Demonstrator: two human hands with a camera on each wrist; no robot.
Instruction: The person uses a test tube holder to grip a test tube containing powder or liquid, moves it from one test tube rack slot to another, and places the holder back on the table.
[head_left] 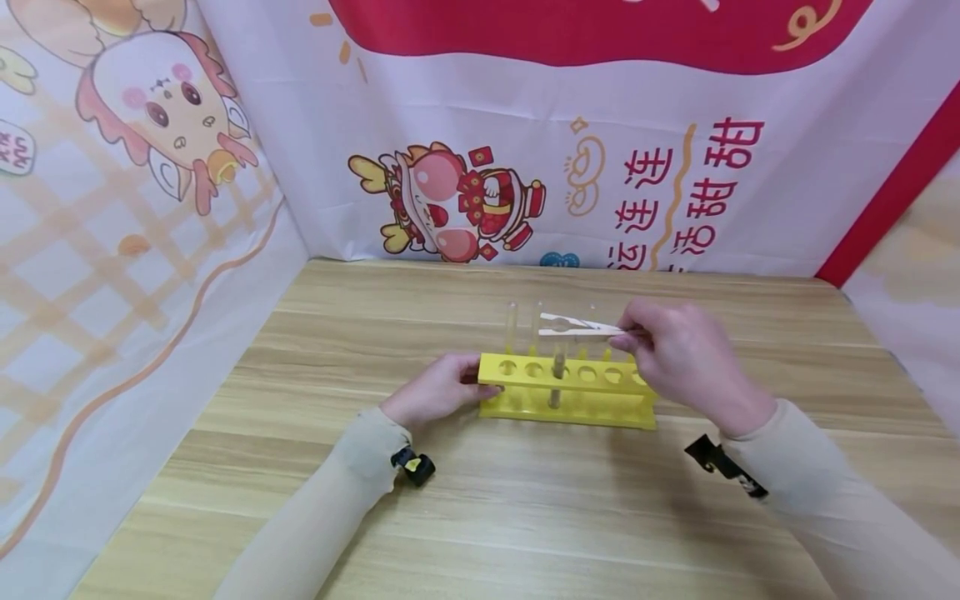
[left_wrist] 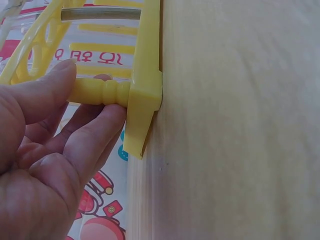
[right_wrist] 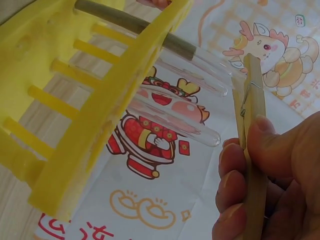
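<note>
A yellow test tube rack (head_left: 581, 419) stands on the table. My left hand (head_left: 438, 390) grips its left end, thumb and fingers round the yellow end post (left_wrist: 95, 91). My right hand (head_left: 686, 358) holds a wooden test tube clamp (right_wrist: 256, 130) by its handles, thumb on one side and fingers curled on the other. The clamp's tip points left over the rack, right at the mouth of a test tube (head_left: 558, 367). That tube stands upright in one of the rack's holes and holds a grey-brown filling (right_wrist: 180, 46).
Other clear test tubes (head_left: 512, 321) stand mouth down on pegs along the rack's back. Wood-grain table surface (head_left: 480, 517) surrounds the rack. A printed cloth (head_left: 465, 100) hangs behind the table, and another (head_left: 135, 275) at the left.
</note>
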